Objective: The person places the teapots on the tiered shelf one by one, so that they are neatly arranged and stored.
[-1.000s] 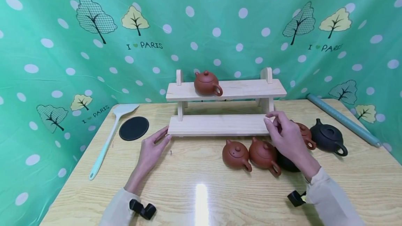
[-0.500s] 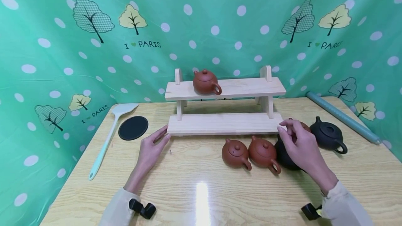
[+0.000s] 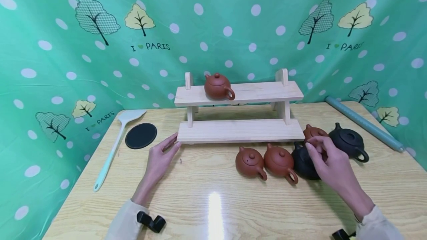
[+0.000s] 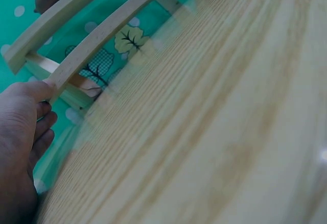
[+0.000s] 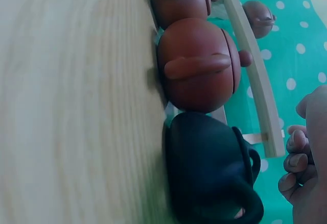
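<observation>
A two-tier wooden display shelf [image 3: 240, 130] stands at the back of the table, with a brown clay teapot [image 3: 217, 86] on its upper board. At the left end of the lower board, my left hand [image 3: 162, 159] holds the corner between thumb and fingers; the left wrist view shows the thumb [image 4: 38, 90] on the board's edge. My right hand [image 3: 333, 162] hovers with loosely bent fingers and nothing in them, partly covering a black teapot [image 3: 303, 163]. Two brown teapots, one [image 3: 250, 162] beside another [image 3: 279, 161], sit left of it. Behind are another brown teapot [image 3: 313, 131] and black teapot [image 3: 347, 140].
A pale blue spatula [image 3: 115, 151] and a round black coaster [image 3: 141, 136] lie at the left. A blue-green roll [image 3: 363, 123] lies along the table's right back edge. Green dotted cloth [image 3: 230, 17] hangs behind and beside the wooden table [image 3: 186, 210].
My right hand has drawn away from the shelf's right end, moving right and toward me over the black teapot. The left hand has stayed at the shelf's left corner.
</observation>
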Available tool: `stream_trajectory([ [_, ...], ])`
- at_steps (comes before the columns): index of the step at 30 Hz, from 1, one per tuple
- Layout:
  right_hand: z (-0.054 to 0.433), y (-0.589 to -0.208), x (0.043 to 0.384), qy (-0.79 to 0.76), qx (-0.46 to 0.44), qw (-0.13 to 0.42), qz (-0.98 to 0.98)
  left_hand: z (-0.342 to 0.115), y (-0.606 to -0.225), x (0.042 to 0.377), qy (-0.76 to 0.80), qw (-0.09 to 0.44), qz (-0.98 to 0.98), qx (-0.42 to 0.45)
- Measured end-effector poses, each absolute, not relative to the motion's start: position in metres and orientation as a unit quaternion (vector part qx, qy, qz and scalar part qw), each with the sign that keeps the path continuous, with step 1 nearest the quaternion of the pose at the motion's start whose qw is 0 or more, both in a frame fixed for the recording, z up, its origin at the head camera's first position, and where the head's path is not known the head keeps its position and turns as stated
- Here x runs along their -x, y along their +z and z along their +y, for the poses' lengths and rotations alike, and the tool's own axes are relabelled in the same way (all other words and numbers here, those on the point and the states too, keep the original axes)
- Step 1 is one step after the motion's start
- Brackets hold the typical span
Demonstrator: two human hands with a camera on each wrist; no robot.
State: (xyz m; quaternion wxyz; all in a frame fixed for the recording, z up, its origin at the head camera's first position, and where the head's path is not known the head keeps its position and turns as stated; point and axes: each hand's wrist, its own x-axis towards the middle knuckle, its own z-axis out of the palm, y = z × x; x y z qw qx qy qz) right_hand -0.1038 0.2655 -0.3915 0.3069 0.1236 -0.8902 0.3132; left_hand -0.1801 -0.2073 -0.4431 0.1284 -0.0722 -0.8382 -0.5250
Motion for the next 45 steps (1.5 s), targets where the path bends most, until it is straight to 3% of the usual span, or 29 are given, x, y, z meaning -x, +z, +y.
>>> stream_trajectory([
  [45, 0.296, -0.411, 0.060, 0.312, -0.042, 0.277, -0.908, -0.208, -0.445, 0.182, -0.522, 0.141, -0.835, 0.096],
])
